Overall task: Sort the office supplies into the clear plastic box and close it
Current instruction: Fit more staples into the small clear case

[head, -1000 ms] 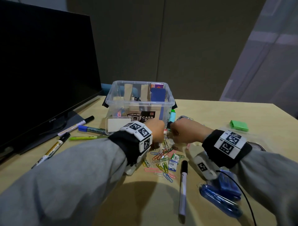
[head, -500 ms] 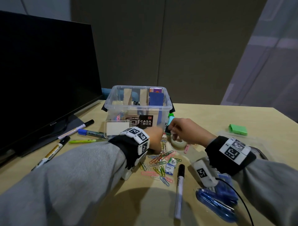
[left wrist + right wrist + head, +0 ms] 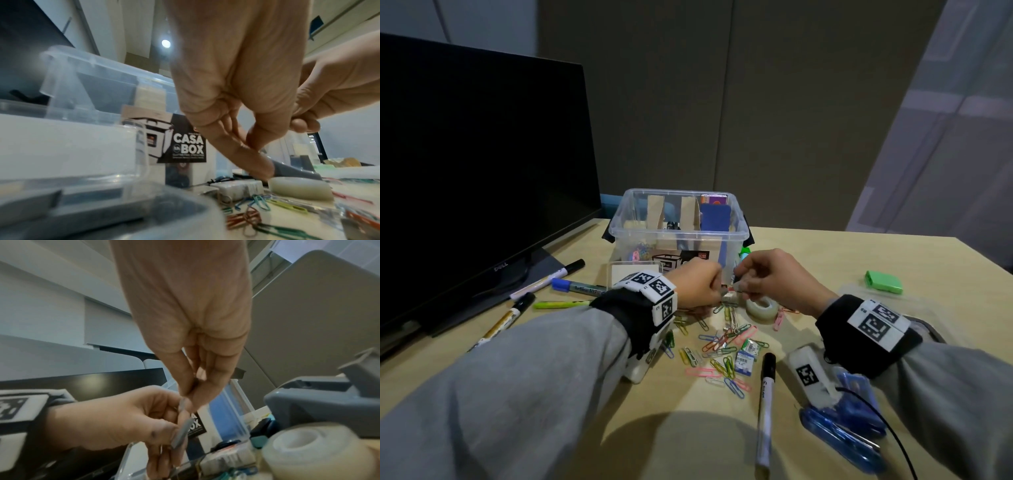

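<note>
The right hand (image 3: pixel 774 281) had drawn back from the box front since half a second before and sat closer to the left hand (image 3: pixel 697 286), fingertips nearly meeting above the tape roll (image 3: pixel 760 308). In the right wrist view the left hand pinched a small grey strip (image 3: pixel 182 433) between thumb and fingers; what it was could not be told. The right hand's fingers were bunched to a pinch at the strip's top end, but whether they actually gripped it could not be told.

Just beyond both hands stood one clear plastic box (image 3: pixel 678 236), open, with cardboard dividers and a blue card inside. Its lid (image 3: pixel 887 298) lay to the right of the right hand, one green eraser (image 3: pixel 883 281) beyond it. Below the hands lay a scatter of coloured paper clips (image 3: pixel 719 349), too many and too tangled to count, and two small staple packets (image 3: pixel 746 356). Left of the left hand lay four pens and one small clear case (image 3: pixel 635 274); one more marker (image 3: pixel 765 411) lay near the right wrist, beside one blue scissors (image 3: pixel 839 435).
</note>
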`<state>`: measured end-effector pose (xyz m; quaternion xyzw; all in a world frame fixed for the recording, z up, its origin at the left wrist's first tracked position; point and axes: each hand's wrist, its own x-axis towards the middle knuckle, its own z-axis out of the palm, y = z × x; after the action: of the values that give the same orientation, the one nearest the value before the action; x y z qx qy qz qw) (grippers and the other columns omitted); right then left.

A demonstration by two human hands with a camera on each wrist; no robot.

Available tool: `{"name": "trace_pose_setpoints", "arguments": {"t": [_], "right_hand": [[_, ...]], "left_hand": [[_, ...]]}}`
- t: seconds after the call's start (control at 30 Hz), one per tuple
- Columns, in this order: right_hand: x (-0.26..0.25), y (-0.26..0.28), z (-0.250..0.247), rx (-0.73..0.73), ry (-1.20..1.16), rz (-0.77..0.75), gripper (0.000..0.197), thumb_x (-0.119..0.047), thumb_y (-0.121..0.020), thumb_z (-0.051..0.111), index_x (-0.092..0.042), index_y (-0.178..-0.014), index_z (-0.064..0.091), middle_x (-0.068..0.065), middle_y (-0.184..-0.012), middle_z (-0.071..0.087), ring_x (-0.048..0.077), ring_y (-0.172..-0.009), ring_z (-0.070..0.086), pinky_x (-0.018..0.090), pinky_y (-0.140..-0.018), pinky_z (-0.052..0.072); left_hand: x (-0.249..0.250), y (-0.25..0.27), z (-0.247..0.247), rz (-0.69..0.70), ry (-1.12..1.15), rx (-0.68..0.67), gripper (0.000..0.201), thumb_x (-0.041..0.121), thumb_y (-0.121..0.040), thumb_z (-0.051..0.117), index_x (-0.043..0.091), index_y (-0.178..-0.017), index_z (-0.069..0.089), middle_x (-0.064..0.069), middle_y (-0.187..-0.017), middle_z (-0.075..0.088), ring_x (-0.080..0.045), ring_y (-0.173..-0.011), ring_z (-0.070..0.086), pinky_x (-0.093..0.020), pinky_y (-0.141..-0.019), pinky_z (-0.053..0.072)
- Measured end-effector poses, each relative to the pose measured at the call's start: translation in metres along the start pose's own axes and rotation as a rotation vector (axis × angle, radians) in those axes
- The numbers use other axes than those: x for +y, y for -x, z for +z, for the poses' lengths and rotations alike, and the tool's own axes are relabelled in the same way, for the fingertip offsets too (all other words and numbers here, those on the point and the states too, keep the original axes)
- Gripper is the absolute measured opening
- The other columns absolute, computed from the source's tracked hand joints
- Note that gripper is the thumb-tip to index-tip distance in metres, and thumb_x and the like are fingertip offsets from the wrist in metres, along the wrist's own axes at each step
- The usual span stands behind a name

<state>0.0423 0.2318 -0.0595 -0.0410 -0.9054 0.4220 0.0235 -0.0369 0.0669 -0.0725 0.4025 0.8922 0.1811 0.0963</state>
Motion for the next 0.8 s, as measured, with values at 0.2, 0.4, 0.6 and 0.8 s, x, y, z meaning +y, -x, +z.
{"name": "trace_pose_setpoints", "arguments": {"t": [0.2, 0.4, 0.6, 0.8], "right_hand": [[-0.016, -0.005, 0.010, 0.020, -0.211, 0.018, 0.007, 0.005, -0.089, 0.063, 0.000, -0.089, 0.068, 0.019, -0.076, 0.067, 0.023, -0.069, 0.065, 0.037, -0.074, 0.057], [-0.030, -0.014, 0.028, -0.028, -0.291, 0.033, 0.013, 0.006, -0.094, 0.054, 0.001, -0.094, 0.066, 0.018, -0.079, 0.067, 0.014, -0.064, 0.066, 0.021, -0.063, 0.057], [-0.046, -0.023, 0.044, -0.060, -0.328, 0.019, 0.012, 0.003, -0.092, 0.058, -0.001, -0.096, 0.068, 0.021, -0.090, 0.070, 0.016, -0.071, 0.069, 0.029, -0.075, 0.060], [-0.066, -0.031, 0.062, -0.077, -0.269, -0.023, 0.010, -0.002, -0.091, 0.061, -0.006, -0.095, 0.069, 0.015, -0.093, 0.071, 0.015, -0.076, 0.069, 0.026, -0.071, 0.059]], "left_hand": [[-0.013, 0.021, -0.015, 0.003, 0.157, 0.121, 0.006, 0.008, -0.083, 0.065, 0.012, -0.087, 0.063, 0.002, -0.078, 0.063, -0.016, -0.074, 0.062, -0.028, -0.067, 0.052], [-0.026, 0.042, -0.023, 0.000, 0.257, 0.239, 0.010, 0.005, -0.083, 0.067, 0.015, -0.083, 0.064, -0.002, -0.080, 0.066, -0.015, -0.074, 0.063, -0.030, -0.068, 0.054], [-0.043, 0.058, -0.035, -0.015, 0.346, 0.307, 0.008, 0.006, -0.081, 0.070, 0.013, -0.081, 0.066, 0.000, -0.079, 0.067, -0.007, -0.067, 0.061, -0.020, -0.062, 0.050], [-0.067, 0.072, -0.046, -0.084, 0.671, 0.276, 0.010, -0.004, -0.085, 0.066, 0.005, -0.084, 0.062, -0.012, -0.076, 0.073, -0.022, -0.076, 0.074, -0.036, -0.073, 0.061]]}}
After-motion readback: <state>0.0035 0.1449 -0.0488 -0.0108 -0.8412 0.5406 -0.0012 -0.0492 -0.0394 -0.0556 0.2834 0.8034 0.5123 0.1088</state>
